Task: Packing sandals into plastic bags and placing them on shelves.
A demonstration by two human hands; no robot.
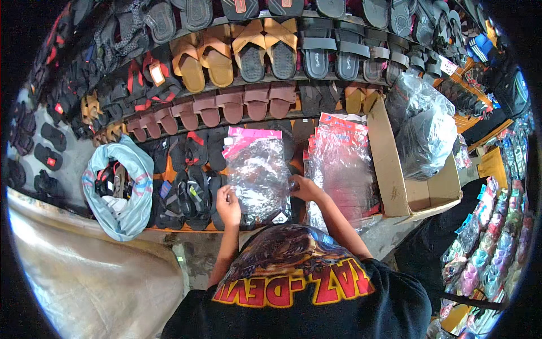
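A clear plastic bag (258, 173) with a pink header lies in front of me, over the sandals. My left hand (228, 207) has its fingers curled together on the bag's lower left edge. Across from it, my right hand (307, 189) pinches the right edge, its fingertips partly hidden. Glare on the plastic hides what, if anything, is inside. Just right of my right hand is a stack of clear plastic packs (341, 169) with red printed headers.
An open cardboard box (391, 169) stands at the right, with a filled plastic bag (423, 127) in it. At the left is a light-blue sack (142, 190) with its rim rolled down, holding footwear. Racks of brown slides (230, 108) and other sandals rise ahead. Wrapped shoes (470, 271) hang at the lower right.
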